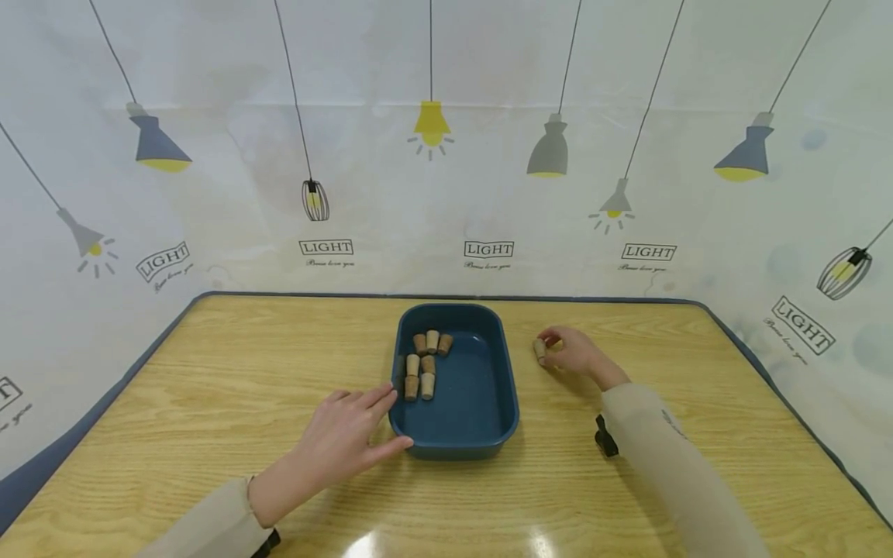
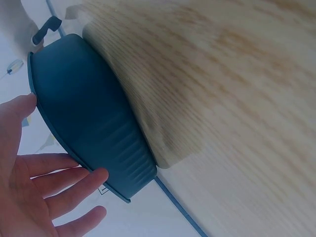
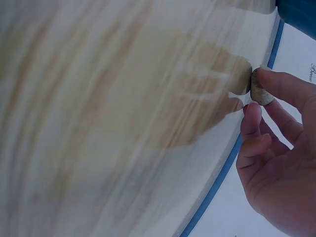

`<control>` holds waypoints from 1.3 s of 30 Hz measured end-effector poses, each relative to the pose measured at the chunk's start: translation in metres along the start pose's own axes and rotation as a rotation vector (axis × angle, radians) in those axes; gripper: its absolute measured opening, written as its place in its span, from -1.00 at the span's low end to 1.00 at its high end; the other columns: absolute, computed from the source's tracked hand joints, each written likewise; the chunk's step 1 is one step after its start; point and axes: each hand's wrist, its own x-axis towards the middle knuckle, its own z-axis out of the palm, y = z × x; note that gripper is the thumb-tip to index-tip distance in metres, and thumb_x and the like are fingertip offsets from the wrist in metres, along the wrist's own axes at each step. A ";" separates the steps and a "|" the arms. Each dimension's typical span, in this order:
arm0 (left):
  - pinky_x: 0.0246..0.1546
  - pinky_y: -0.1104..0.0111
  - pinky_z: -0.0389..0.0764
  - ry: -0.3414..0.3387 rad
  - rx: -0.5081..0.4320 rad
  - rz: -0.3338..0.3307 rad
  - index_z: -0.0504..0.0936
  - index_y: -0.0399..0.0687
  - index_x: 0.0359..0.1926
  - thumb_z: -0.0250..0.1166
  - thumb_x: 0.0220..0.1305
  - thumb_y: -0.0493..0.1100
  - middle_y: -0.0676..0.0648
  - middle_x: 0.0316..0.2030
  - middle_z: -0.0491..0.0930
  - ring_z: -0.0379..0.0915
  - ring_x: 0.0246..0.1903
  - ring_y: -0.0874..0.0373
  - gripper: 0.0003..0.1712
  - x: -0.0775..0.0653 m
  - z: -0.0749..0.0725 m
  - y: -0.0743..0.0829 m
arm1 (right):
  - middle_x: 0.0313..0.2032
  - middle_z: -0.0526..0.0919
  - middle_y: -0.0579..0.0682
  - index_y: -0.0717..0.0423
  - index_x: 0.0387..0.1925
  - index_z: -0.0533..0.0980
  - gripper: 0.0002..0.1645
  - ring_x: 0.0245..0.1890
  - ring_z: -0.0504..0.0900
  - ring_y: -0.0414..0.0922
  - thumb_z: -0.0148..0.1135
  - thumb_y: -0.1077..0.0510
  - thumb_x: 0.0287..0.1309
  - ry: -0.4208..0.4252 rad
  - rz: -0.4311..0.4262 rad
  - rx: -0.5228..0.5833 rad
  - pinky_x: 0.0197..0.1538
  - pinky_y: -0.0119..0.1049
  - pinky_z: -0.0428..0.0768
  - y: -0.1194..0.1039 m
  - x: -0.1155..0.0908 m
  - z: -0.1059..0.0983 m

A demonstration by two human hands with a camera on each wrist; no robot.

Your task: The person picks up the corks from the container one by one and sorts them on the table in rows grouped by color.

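Note:
A dark blue rectangular tray (image 1: pixel 474 449) stands on the wooden table, and several cork stoppers (image 1: pixel 428 385) lie grouped in its left half. To the tray's right, my right hand (image 1: pixel 574 353) pinches one cork stopper (image 1: pixel 539 351) between thumb and fingers, down at the tabletop. The same cork (image 3: pixel 259 89) shows at the thumb tip in the right wrist view. My left hand (image 1: pixel 342 434) rests at the tray's left rim with extended fingers and thumb. In the left wrist view, its fingertips (image 2: pixel 101 175) overlap the rim of the tray (image 2: pixel 84 98).
The wooden table (image 1: pixel 279 341) has a dark blue edge along its back and sides. Behind it rises a pale backdrop (image 1: pixel 377 186) printed with hanging lamps and the word LIGHT. A black strap piece (image 1: pixel 605 436) hangs by the right sleeve.

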 end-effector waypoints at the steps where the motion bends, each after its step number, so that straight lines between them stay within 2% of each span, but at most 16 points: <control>1: -0.23 0.11 0.44 -0.002 0.000 0.000 0.55 -0.15 0.00 0.04 0.04 0.38 -0.10 -0.01 0.48 0.52 -0.27 0.04 -0.23 0.000 0.000 0.000 | -0.17 0.48 0.26 0.37 -0.07 0.41 -0.55 -0.14 0.41 0.15 0.21 0.30 -0.08 -0.002 0.004 -0.002 -0.12 -0.02 0.37 0.000 0.000 0.000; 5: -0.24 0.12 0.44 -0.006 0.001 -0.001 0.55 -0.15 0.00 0.04 0.05 0.38 -0.10 -0.01 0.48 0.52 -0.28 0.05 -0.23 0.000 0.000 0.000 | -0.14 0.47 0.26 0.35 -0.04 0.40 -0.53 -0.11 0.40 0.15 0.23 0.27 -0.05 -0.019 0.027 -0.012 -0.09 0.01 0.35 0.000 0.000 -0.001; 12: -0.24 0.12 0.44 -0.017 -0.003 -0.006 0.54 -0.15 0.01 0.04 0.05 0.38 -0.10 0.00 0.47 0.52 -0.27 0.04 -0.23 0.000 0.000 0.000 | -0.08 0.41 0.30 0.33 0.03 0.36 -0.48 -0.23 0.48 0.09 0.21 0.22 0.00 -0.057 0.071 0.032 -0.27 -0.16 0.50 -0.002 -0.001 -0.008; 18: -0.24 0.13 0.44 -0.009 0.000 -0.005 0.55 -0.15 0.00 0.05 0.04 0.37 -0.10 -0.01 0.48 0.52 -0.28 0.05 -0.23 0.000 0.000 -0.001 | -0.07 0.43 0.32 0.34 0.04 0.35 -0.45 -0.03 0.34 0.24 0.18 0.11 0.06 -0.027 0.022 -0.026 -0.04 0.09 0.30 -0.008 0.000 -0.018; 24: -0.23 0.12 0.44 -0.016 -0.003 -0.004 0.54 -0.15 0.01 0.02 0.06 0.39 -0.10 0.00 0.47 0.51 -0.25 0.06 -0.22 0.000 0.000 -0.001 | -0.05 0.42 0.32 0.33 0.04 0.35 -0.46 -0.02 0.34 0.23 0.19 0.14 0.04 0.003 -0.015 -0.018 -0.03 0.08 0.29 -0.020 0.007 -0.031; 33: -0.24 0.12 0.44 -0.008 -0.001 0.004 0.55 -0.15 0.01 0.00 0.06 0.40 -0.10 0.00 0.47 0.52 -0.28 0.06 -0.21 0.001 0.001 0.000 | -0.06 0.43 0.28 0.30 0.04 0.37 -0.47 -0.02 0.36 0.16 0.20 0.12 0.04 0.030 -0.050 -0.046 -0.02 0.04 0.30 -0.055 0.024 -0.046; 39: -0.24 0.13 0.45 -0.010 0.004 0.001 0.55 -0.16 0.00 0.02 0.06 0.39 -0.10 -0.01 0.47 0.52 -0.29 0.06 -0.22 0.000 0.000 0.000 | -0.05 0.44 0.21 0.25 0.03 0.38 -0.50 -0.04 0.37 0.08 0.19 0.15 0.04 0.042 -0.087 -0.016 -0.03 -0.02 0.33 -0.088 0.038 -0.043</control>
